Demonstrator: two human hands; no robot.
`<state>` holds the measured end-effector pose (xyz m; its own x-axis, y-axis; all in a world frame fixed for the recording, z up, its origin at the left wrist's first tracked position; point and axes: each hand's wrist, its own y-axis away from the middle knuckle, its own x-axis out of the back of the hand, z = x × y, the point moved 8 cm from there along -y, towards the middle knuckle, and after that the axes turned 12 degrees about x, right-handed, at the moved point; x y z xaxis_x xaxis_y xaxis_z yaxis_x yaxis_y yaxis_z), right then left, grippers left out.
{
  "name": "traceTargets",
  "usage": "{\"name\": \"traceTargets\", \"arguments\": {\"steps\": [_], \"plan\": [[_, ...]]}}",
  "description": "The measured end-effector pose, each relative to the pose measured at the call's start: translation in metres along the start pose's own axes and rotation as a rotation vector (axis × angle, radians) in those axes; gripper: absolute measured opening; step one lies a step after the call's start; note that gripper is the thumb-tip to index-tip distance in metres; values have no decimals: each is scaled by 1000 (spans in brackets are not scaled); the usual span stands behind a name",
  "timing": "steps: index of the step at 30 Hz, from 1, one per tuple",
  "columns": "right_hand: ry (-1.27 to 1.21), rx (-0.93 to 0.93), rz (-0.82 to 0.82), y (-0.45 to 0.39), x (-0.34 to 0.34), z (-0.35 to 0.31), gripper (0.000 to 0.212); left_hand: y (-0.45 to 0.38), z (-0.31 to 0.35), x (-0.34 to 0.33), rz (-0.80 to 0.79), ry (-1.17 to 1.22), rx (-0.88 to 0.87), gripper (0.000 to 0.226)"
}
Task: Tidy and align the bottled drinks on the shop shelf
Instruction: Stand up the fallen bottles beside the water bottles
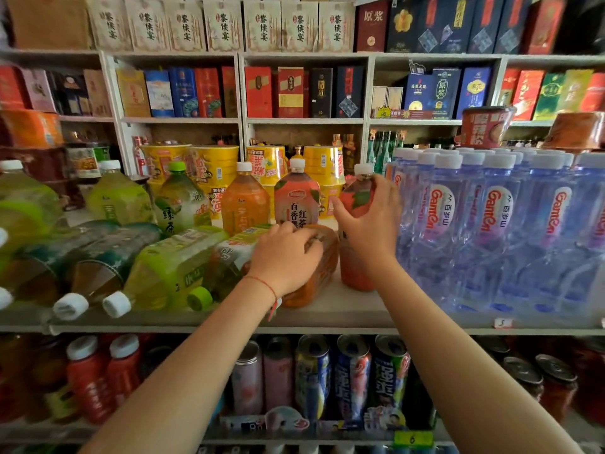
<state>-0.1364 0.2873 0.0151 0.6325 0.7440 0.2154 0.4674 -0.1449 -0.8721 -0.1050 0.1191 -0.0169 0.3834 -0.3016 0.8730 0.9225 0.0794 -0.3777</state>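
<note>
My right hand (368, 221) grips an upright red tea bottle (355, 270) with a white cap near the middle of the shelf (343, 314). My left hand (288, 253) holds an amber tea bottle (314, 280) that lies on its side beside it. Behind them stand a red-label tea bottle (296, 198) and an orange tea bottle (244, 201). To the left, several yellow-green and dark tea bottles (170, 267) lie on their sides, caps toward me. A green tea bottle (180, 201) stands upright behind those.
A block of clear water bottles (497, 231) fills the shelf's right side, close to my right hand. Yellow noodle tubs (212, 168) stand at the back. Cans (352, 375) and red bottles (88, 378) fill the shelf below. Boxed goods line the upper shelves.
</note>
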Motion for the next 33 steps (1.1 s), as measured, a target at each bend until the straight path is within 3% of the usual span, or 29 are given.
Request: {"name": "traceTargets", "arguments": {"steps": [11,17,19,22,24,26,29,33], "plan": [[98,71,-33,18,-2,-9,71,0,-1,-2,-2,-22,1,49],[270,332,-12,40,7,-37,58,0,4,0,-58,-41,-27,48],[246,453,-119,51,5,-51,50,-3,1,8,-100,-106,-65,46],[67,536,-477,67,-15,-69,48,-12,-18,28,-89,-156,-64,46],[11,486,-722,80,-32,-67,67,-18,-36,35,-57,-131,-47,40],[66,483,-811,89,-43,-64,91,-18,-50,33,-73,-77,-27,37],[143,511,-735,95,-49,-66,99,-15,-61,30,-51,10,-25,38],[230,637,-586,100,-53,-80,86,-16,-65,28,-37,27,-15,38]]}}
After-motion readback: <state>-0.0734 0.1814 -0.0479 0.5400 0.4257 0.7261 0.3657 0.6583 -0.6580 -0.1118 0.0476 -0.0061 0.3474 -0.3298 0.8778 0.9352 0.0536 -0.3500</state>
